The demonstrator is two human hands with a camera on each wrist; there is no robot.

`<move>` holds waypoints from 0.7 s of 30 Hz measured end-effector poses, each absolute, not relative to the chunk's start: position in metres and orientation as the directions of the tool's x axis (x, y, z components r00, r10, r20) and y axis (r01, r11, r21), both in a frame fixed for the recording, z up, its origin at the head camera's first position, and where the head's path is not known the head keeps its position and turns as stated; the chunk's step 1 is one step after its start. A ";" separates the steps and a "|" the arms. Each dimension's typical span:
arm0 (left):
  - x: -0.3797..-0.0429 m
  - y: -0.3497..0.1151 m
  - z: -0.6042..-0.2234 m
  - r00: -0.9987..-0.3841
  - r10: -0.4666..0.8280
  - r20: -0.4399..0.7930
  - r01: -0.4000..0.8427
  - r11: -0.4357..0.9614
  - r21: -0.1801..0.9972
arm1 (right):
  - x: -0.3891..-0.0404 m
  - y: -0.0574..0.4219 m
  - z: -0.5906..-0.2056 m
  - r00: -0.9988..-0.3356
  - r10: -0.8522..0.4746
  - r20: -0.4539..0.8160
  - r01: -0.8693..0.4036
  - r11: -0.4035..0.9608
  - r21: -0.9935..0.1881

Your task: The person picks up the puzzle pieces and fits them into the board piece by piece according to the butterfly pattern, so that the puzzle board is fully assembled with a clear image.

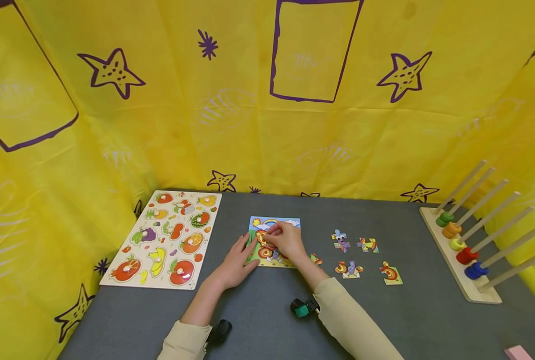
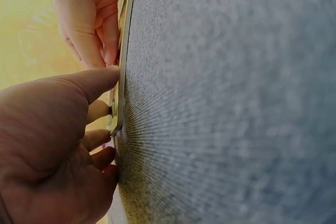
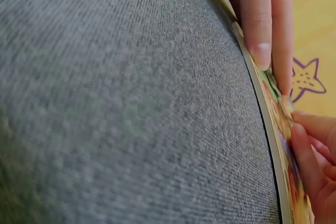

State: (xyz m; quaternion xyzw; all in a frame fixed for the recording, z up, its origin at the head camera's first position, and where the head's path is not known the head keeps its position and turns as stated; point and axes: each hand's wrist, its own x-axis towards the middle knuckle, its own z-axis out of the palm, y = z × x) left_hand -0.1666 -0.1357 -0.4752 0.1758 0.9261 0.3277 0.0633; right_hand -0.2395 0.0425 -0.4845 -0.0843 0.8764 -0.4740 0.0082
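A small picture puzzle board (image 1: 271, 264) with a rainbow and green ground lies flat on the grey table. My left hand (image 1: 237, 261) rests along its left side, fingers nearly straight; the left wrist view shows the thumb (image 2: 107, 80) touching the board's edge. Over the board's upper middle, my right hand (image 1: 290, 241) pinches a puzzle piece (image 3: 285, 107) between thumb and fingertips. That piece looks slightly tilted in the right wrist view, close to the left fingertips, and is partly hidden. Several loose puzzle pieces (image 1: 349, 270) lie to the right, one (image 1: 315, 259) partly behind the right wrist.
On the left lies a wooden fruit peg board (image 1: 160, 282). A wooden stacking toy (image 1: 447, 253) with upright rods and coloured rings stands at the right. A pink block (image 1: 517, 352) sits in the lower right corner. Yellow curtain (image 1: 249, 140) encloses the table's back and sides.
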 end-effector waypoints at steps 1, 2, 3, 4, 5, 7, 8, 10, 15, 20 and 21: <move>-0.167 -0.136 -0.475 -0.930 0.366 -0.002 0.284 0.726 0.627 | -0.239 0.042 -0.484 -0.984 -0.158 0.076 -0.151 0.539 -0.829; -0.167 -0.136 -0.474 -0.930 0.366 -0.004 0.284 0.728 0.624 | -0.239 0.041 -0.484 -0.983 -0.161 0.090 -0.163 0.538 -0.827; -0.167 -0.136 -0.473 -0.931 0.366 -0.001 0.286 0.728 0.623 | -0.239 0.041 -0.485 -0.982 -0.160 0.105 -0.177 0.545 -0.819; -0.167 -0.136 -0.473 -0.931 0.365 -0.001 0.286 0.732 0.618 | -0.238 0.040 -0.485 -0.980 -0.159 0.116 -0.186 0.547 -0.816; -0.167 -0.135 -0.473 -0.931 0.365 0.001 0.287 0.733 0.617 | -0.238 0.040 -0.485 -0.979 -0.158 0.128 -0.195 0.553 -0.810; -0.168 -0.135 -0.473 -0.931 0.364 0.000 0.290 0.742 0.604 | -0.237 0.039 -0.485 -0.975 -0.157 0.156 -0.218 0.568 -0.794; -0.168 -0.135 -0.474 -0.931 0.364 0.003 0.293 0.744 0.601 | -0.237 0.039 -0.486 -0.974 -0.157 0.166 -0.227 0.573 -0.787; -0.169 -0.135 -0.475 -0.932 0.363 0.008 0.297 0.750 0.591 | -0.237 0.038 -0.486 -0.972 -0.154 0.180 -0.236 0.583 -0.777; -0.168 -0.135 -0.474 -0.935 0.355 0.011 0.292 0.751 0.592 | -0.237 0.037 -0.488 -0.965 -0.160 0.209 -0.263 0.612 -0.746; -0.169 -0.134 -0.475 -0.935 0.355 0.006 0.292 0.760 0.581 | -0.238 0.037 -0.490 -0.955 -0.168 0.245 -0.295 0.633 -0.716; -0.169 -0.134 -0.475 -0.935 0.354 0.007 0.293 0.762 0.577 | -0.238 0.037 -0.490 -0.951 -0.174 0.254 -0.306 0.632 -0.713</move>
